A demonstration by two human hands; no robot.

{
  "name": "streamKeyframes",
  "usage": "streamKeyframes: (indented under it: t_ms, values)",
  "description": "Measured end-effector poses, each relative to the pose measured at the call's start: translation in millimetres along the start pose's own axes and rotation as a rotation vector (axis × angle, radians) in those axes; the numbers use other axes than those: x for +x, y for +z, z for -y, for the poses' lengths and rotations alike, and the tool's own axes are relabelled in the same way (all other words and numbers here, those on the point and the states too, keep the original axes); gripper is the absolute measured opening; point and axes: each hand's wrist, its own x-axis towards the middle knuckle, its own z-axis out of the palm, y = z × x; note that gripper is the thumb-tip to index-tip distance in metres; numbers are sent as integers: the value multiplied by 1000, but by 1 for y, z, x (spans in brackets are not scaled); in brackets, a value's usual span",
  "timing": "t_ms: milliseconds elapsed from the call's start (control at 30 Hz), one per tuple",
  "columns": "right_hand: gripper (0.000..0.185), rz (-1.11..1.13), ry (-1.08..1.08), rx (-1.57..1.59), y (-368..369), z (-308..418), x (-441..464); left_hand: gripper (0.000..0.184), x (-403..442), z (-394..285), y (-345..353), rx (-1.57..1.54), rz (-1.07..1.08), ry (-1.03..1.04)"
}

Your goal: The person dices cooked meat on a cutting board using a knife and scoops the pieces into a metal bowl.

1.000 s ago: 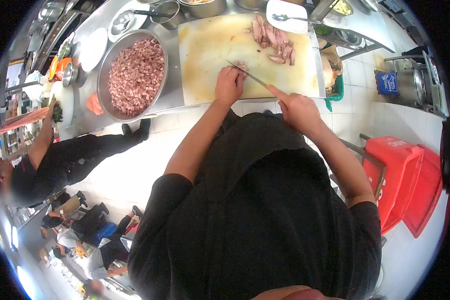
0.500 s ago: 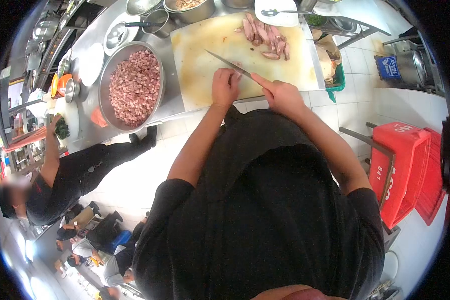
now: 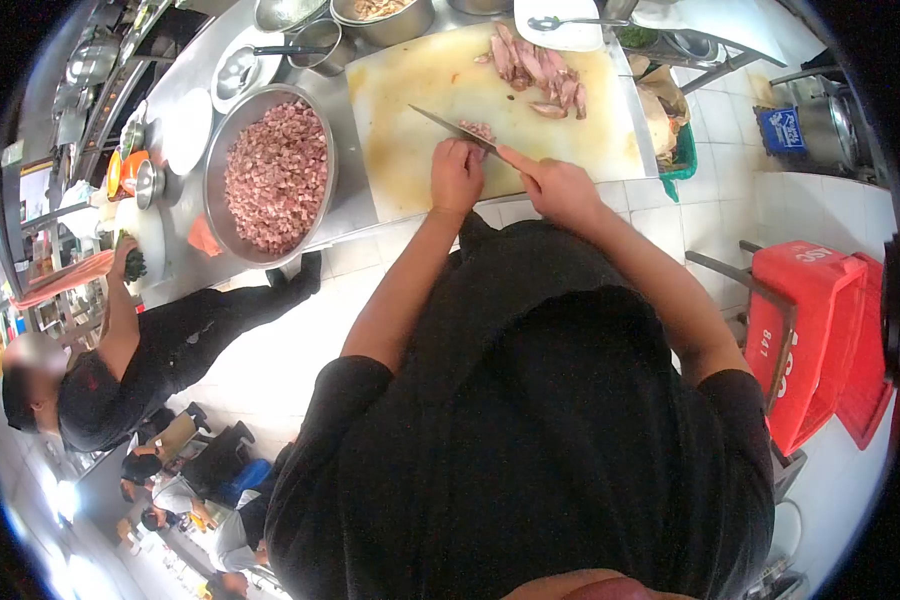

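My right hand (image 3: 562,190) is closed round the handle of a knife (image 3: 448,124), its long blade pointing away to the left over the cutting board (image 3: 395,90). Close by the blade, my left hand (image 3: 457,178) has its fingers curled down on a piece of meat, mostly hidden beneath them. Small cut bits of meat (image 3: 478,130) lie just beyond the blade. Farther back on the board is a pile of cooked-looking meat strips (image 3: 535,65). Left of the board stands a large steel bowl (image 3: 211,190) heaped with diced pinkish meat (image 3: 275,175).
Metal pots (image 3: 385,28) and a plate with a ladle (image 3: 232,75) line the back of the steel counter. A white dish with a spoon (image 3: 560,30) sits behind the strips. At right are a green bin (image 3: 683,155) and red crates (image 3: 805,340). A co-worker (image 3: 160,340) stands left, handling greens.
More cut bits of meat show beyond the blade. My left hand has shifted slightly, and the knife's angle is a little different. The co-worker's hand has moved over the greens.
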Motion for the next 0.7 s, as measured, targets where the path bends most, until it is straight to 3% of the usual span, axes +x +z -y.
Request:
streamKeyframes:
  t_ms: [67,333,567,700]
  values:
    - [59,-17,-52,6,-4,-1,5,6,-1,-3,-2,-36,-24,4]
    - [59,177,65,-136,-67,27,-40,9,-10,-1,-3,5,-99,52]
    - [59,-19,-17,-64,8,2,-7,5,-8,3,1,35,-54,33]
    - [58,20,-45,-51,-10,11,3,6,-10,-1,-4,-40,-82,10]
